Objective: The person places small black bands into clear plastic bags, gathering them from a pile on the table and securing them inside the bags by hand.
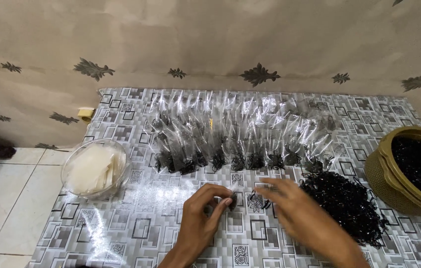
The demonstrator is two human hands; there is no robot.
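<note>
Pinching a small clear bag (pixel 231 194) between thumb and fingertips, your left hand (pixel 201 218) holds it just above the patterned mat (pixel 141 228); your right hand (pixel 302 216) is blurred, fingers loosely spread beside it. The bag is slippery and could slide loose or spill its black bands. More bands lie heaped (pixel 344 201) at right, near a basket (pixel 386 178); filled bags (pixel 235 134) line up beyond.

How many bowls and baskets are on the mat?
2. A clear bowl holding pale sheets sits at the left edge, and a brown basket full of black bands sits at the right edge, partly cut off by the picture.
</note>
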